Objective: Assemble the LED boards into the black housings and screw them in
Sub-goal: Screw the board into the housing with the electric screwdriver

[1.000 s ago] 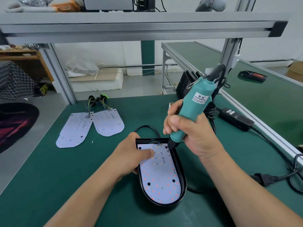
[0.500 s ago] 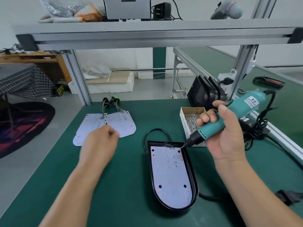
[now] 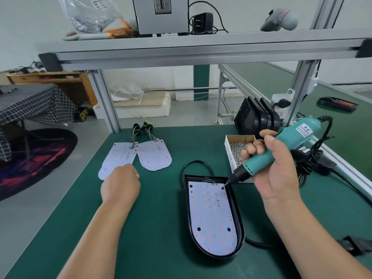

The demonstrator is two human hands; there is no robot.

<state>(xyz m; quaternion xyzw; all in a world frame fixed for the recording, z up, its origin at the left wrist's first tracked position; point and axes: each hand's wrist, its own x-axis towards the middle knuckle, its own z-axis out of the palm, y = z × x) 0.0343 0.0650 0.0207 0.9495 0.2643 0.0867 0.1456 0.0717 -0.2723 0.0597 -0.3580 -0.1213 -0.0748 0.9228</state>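
Note:
A black housing [image 3: 238,214] lies on the green mat with a white LED board [image 3: 211,216] seated inside it. My right hand [image 3: 275,174] grips a teal electric screwdriver [image 3: 281,146], tilted, its tip just above the board's top right corner. My left hand [image 3: 120,184] hovers over the mat as a loose fist, knuckles at the lower edge of a loose LED board [image 3: 118,158]. A second loose board [image 3: 155,156] lies beside it, both with wire bundles at the top. Whether the left hand holds anything is hidden.
An open cardboard box of screws [image 3: 235,152] sits right of the housing's top. Spare black housings [image 3: 255,117] lean at the back right. The screwdriver's cable and power adapter [image 3: 316,158] trail along the right. An aluminium frame shelf [image 3: 201,51] spans overhead.
My left hand has left the housing and moved left to the loose boards. The screwdriver lifted off the board and tilted rightward. The view has tilted upward.

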